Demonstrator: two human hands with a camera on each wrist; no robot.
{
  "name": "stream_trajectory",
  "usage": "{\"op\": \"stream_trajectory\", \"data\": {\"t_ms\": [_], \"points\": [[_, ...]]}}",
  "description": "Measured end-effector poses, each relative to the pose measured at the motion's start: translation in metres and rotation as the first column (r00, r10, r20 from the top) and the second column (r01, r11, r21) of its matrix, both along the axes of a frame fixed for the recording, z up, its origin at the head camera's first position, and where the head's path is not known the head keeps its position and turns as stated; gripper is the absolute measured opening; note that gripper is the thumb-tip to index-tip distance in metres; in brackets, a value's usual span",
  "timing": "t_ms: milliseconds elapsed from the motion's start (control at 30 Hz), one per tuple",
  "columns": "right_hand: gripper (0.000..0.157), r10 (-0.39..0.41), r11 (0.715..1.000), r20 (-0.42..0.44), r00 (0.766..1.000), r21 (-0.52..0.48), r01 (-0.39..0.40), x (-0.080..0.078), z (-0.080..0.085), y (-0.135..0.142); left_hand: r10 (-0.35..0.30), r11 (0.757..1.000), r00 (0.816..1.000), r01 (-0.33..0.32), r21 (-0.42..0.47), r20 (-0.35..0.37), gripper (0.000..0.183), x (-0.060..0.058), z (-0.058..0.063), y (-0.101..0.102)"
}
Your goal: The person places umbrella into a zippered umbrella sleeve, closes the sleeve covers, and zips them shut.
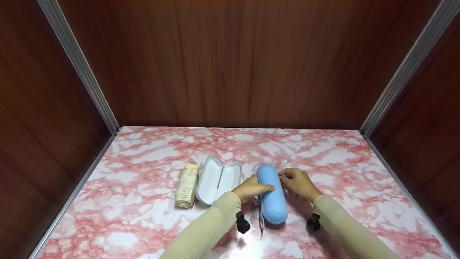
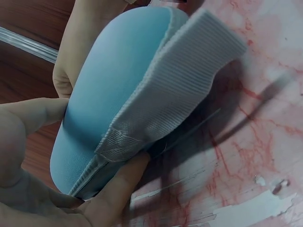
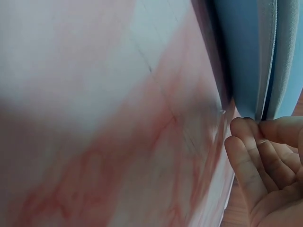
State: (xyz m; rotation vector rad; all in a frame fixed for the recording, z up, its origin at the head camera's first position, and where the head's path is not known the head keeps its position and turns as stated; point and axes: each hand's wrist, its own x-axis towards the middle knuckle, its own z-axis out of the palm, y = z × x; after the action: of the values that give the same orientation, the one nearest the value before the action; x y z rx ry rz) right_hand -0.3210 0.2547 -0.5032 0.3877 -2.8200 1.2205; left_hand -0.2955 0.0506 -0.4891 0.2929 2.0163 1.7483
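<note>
A blue zip-up hard case (image 1: 272,198), long and rounded, lies on the marbled tabletop. My left hand (image 1: 251,189) grips it from the left, thumb across the top and fingers on the side below. Its grey ribbed strap (image 2: 165,85) stands out from that side in the left wrist view. My right hand (image 1: 297,181) is at the far right side of the case. In the right wrist view, its thumb and forefinger pinch at the zipper (image 3: 270,71), with the pull hidden between the fingertips.
Left of my left hand, a white glasses case (image 1: 219,181) lies open. Beside it lies a folded beige umbrella (image 1: 187,187). Brown wood-grain panels (image 1: 230,64) with metal edge strips enclose the table at the back and both sides.
</note>
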Motion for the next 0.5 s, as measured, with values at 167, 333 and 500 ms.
{"op": "stream_trajectory", "data": {"t_ms": [167, 333, 500], "points": [[0.010, 0.020, 0.999, -0.056, 0.998, 0.045, -0.017, -0.0021, -0.0002, 0.0043, 0.005, 1.000, 1.000, -0.005, 0.002, 0.025, 0.064, 0.0001, -0.0016, -0.0011], [0.008, 0.031, 0.996, -0.096, 0.995, 0.086, -0.022, -0.0018, 0.0007, 0.0071, 0.019, 1.000, 0.997, -0.020, 0.011, 0.077, 0.068, 0.0010, -0.0029, -0.0010], [0.008, 0.058, 0.993, -0.121, 0.991, 0.112, -0.045, -0.0016, 0.0009, 0.0079, 0.026, 1.000, 0.996, -0.027, 0.009, 0.082, 0.068, 0.0012, -0.0036, -0.0015]]}}
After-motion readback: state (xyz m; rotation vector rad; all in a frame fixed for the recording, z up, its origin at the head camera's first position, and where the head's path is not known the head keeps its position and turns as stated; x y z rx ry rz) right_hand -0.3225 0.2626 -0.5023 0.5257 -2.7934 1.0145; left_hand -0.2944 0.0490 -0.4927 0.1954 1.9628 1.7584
